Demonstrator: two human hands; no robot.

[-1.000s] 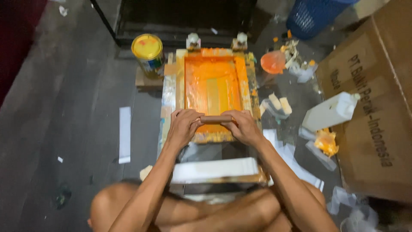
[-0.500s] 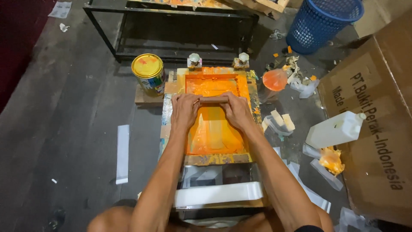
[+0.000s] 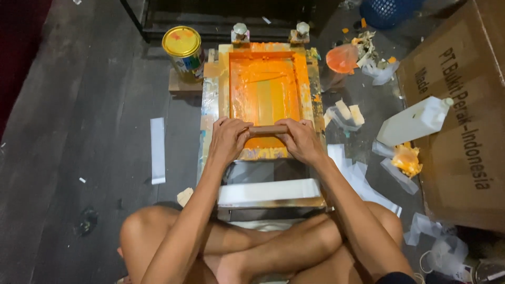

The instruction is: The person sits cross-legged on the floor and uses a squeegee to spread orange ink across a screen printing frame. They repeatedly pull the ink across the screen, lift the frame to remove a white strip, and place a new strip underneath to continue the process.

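Hands on the squeegee, both of them. My left hand (image 3: 229, 141) wraps its left end and my right hand (image 3: 300, 141) wraps its right end, fingers curled tight around the grip.

Squeegee (image 3: 268, 130) is a brown wooden bar, lying crosswise at the near end of the screen frame (image 3: 221, 79). Only its middle section shows between my hands; the blade edge underneath I can't see.

Frame is rectangular, pale wood, edges taped and smeared. Its mesh is flooded with orange ink, streaked lengthwise, with a paler band down the centre. Two metal clamps (image 3: 240, 31) hold the far edge.

I see a white strip (image 3: 268, 191) lying crosswise just near of the frame, above my crossed legs.

Far left, beside the frame: paint tin (image 3: 182, 46) with a yellow lid, upright on a small wood block. Far right: orange-stained plastic cup (image 3: 342, 58). Right, well apart from the frame: white plastic jug (image 3: 415, 121) lying on its side against a cardboard box (image 3: 457, 158). Blue basket (image 3: 389, 8) sits at the far right edge. Paper scraps are scattered on the dark floor (image 3: 79, 105).
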